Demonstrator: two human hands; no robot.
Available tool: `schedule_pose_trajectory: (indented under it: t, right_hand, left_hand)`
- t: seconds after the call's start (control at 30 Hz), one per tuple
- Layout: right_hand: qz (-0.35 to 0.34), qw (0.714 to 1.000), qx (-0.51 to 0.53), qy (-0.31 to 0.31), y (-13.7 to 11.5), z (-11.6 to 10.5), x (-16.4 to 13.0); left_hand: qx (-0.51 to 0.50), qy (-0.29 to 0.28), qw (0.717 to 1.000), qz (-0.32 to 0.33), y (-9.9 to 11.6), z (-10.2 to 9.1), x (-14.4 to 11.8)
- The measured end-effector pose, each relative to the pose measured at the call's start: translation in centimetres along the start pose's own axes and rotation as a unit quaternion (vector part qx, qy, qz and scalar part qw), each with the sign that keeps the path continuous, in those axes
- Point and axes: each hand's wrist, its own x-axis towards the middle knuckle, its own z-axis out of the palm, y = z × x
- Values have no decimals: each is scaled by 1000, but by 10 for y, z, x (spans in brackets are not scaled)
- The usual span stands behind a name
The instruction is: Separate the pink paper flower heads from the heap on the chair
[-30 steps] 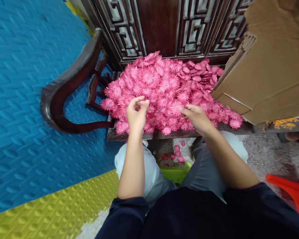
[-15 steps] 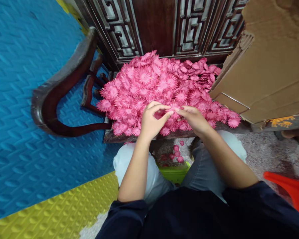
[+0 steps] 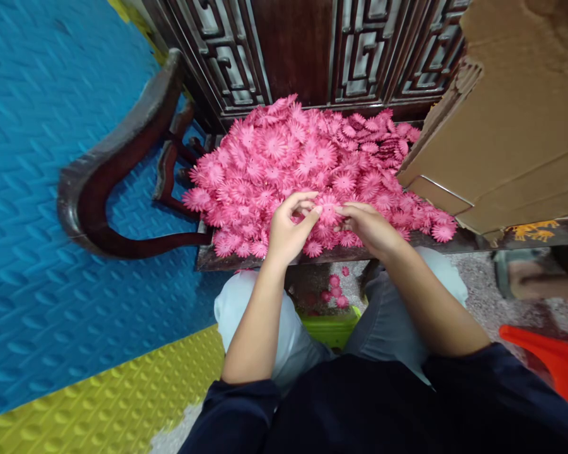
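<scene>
Hands are meeting at the near edge of the pink flower pile [image 3: 307,164] on the wooden seat [image 3: 208,257]. Left hand [image 3: 286,230] and right hand [image 3: 370,226] are pinching one pink flower [image 3: 328,207] together, fingertips narrowed onto it.

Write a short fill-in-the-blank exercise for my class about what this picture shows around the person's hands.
1. The heap of flowers is coloured ____.
2. The left hand and right hand meet at one flower near the heap's ____ edge.
3. Right of the heap stands a ____ box.
4. The floor mat is blue and ____.

Missing words: pink; front; cardboard; yellow
</scene>
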Motion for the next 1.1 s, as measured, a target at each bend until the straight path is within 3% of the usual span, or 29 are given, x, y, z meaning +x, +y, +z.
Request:
schedule_pose_trajectory:
  t: [0.23,0.37,0.5,0.63,0.77,1.1]
  right_hand:
    - [26,1000,5,9,0,0,0]
    - [33,999,27,11,2,0,1]
    - [50,999,21,11,3,1,2]
    - [54,998,7,9,4,2,2]
    - [43,999,2,9,3,3,0]
    - [-6,998,-59,8,8,3,0]
  left_hand:
    - [1,16,1000,3,-1,0,1]
    - [-8,59,998,-5,-6,-2,3]
    - [43,91,994,39,-2,-3,1]
    - [175,67,975,120,6,-1,-3]
    - [261,47,954,136,3,2,-4]
    - [286,35,948,134,0,3,-3]
